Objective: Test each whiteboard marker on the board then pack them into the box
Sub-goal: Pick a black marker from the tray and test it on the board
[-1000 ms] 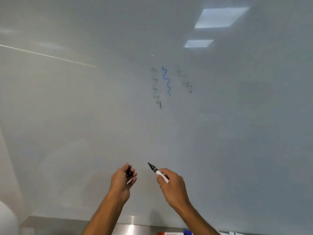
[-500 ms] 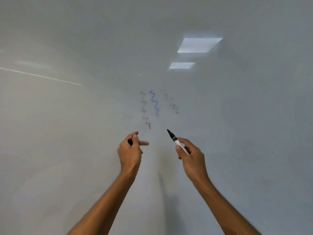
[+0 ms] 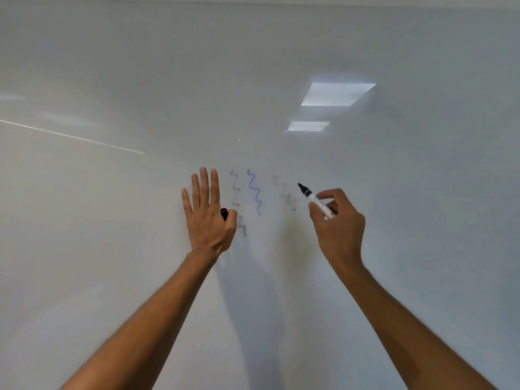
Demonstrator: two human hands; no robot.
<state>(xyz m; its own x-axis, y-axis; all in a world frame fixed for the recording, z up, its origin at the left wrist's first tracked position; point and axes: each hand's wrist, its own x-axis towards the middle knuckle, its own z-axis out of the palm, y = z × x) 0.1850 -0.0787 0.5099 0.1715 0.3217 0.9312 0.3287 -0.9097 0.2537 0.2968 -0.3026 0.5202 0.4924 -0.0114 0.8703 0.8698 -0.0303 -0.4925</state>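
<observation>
Head view, read from the left: the left hand (image 3: 206,212) lay on the whiteboard (image 3: 112,249) with four fingers straight and spread, while its thumb pinched a black cap (image 3: 224,213) against the side of the hand. Just to the right ran a dark squiggle (image 3: 237,202), then a blue squiggle (image 3: 254,192), then a faint grey squiggle (image 3: 284,190). Right of those, the right hand (image 3: 337,223) gripped the uncapped marker (image 3: 315,201) in a writing hold, its black tip pointing up and left, near the faint grey squiggle.

The step in hand looked like testing this marker. It would go best on bare board right of the faint mark, so the new line could be judged alone. Firm, even pressure and a slow stroke would show whether the ink was weak. The cap should stay pinched, ready to go back on.

Whether the tip touched the board could not be told. The box and any other markers were out of frame, and two light reflections (image 3: 336,94) washed out part of the surface.
</observation>
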